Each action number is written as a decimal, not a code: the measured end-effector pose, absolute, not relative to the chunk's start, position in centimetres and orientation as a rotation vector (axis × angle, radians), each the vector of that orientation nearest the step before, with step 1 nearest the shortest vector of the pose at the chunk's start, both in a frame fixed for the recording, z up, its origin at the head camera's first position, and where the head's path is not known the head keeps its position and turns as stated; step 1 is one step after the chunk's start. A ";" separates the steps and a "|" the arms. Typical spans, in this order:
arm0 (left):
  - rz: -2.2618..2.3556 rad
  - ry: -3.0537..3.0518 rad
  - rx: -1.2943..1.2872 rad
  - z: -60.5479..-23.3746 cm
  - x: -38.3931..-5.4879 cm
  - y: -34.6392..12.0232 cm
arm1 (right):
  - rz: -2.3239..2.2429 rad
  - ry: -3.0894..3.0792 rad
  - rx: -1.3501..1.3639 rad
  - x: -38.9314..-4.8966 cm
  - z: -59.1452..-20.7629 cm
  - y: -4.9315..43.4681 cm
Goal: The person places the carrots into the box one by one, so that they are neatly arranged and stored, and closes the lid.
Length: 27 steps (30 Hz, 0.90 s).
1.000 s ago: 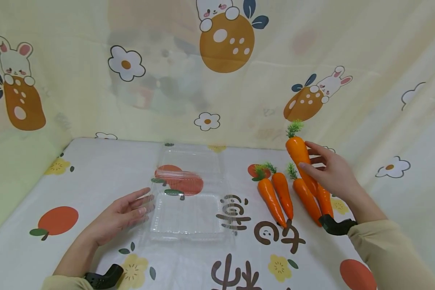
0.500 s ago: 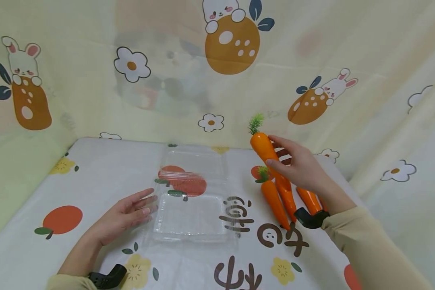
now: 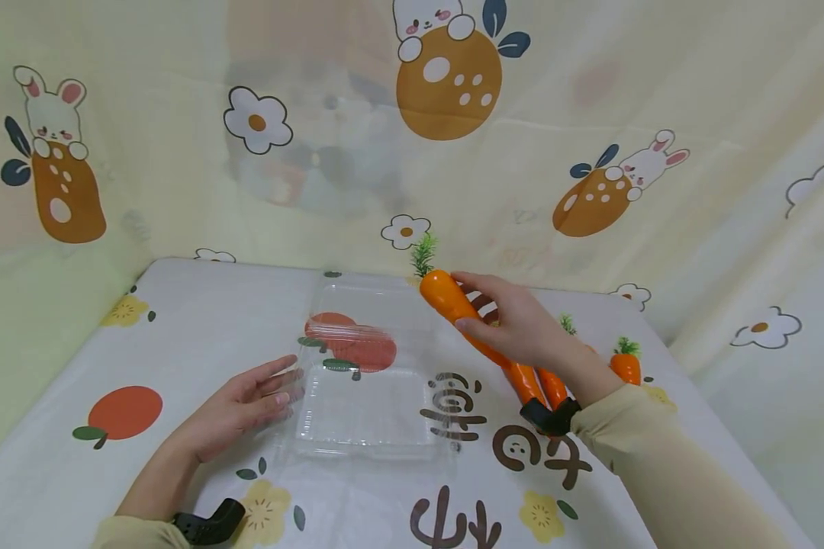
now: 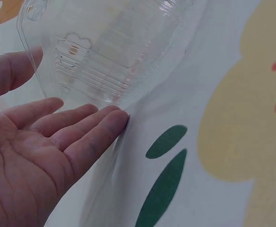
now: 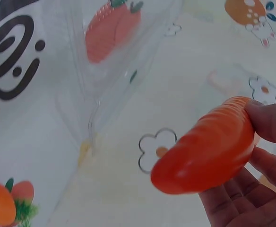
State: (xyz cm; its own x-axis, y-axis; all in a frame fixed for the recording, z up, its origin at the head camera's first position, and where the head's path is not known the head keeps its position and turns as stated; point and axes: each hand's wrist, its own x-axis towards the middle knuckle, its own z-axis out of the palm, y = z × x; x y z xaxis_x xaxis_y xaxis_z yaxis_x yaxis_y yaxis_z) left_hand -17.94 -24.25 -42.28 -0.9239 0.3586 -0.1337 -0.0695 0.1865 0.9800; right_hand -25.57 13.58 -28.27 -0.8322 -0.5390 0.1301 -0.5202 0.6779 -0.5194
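My right hand (image 3: 518,324) pinches an artificial carrot (image 3: 449,297) between thumb and fingers, raised above the table right of the box. Its green leafy top points up and away; in the right wrist view its smooth orange tip faces the camera. A clear plastic clamshell box (image 3: 367,451) lies with its lid folded back, and the printed tablecloth shows through it. At its left side is my left hand (image 3: 236,404), fingers extended. The left wrist view shows those fingertips (image 4: 116,118) at the box's ridged wall, with the thumb near its edge.
Several other carrots lie to the right, partly hidden by my right forearm; one carrot (image 3: 625,369) shows beyond it. The white tablecloth (image 3: 343,503) is printed with fruit, flowers and lettering. A patterned curtain (image 3: 316,191) stands behind the table.
My right hand has carried the carrot leftward from the group on the right towards the box. The left hand has stayed at the box's left side.
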 end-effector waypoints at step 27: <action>1.783 2.132 0.256 -42.6 -18.2 -24.6 | -0.607 2.500 -1.150 -24.7 -31.5 5.0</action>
State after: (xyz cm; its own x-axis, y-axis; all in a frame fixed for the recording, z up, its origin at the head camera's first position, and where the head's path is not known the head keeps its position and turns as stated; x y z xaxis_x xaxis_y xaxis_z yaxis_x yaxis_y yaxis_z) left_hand -18.23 -24.61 -42.61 -0.9230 0.3549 -0.1485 -0.0834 0.1922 0.9778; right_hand -24.73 5.03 -31.45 -0.6234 -0.7740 -0.1109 -0.6369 0.5849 -0.5023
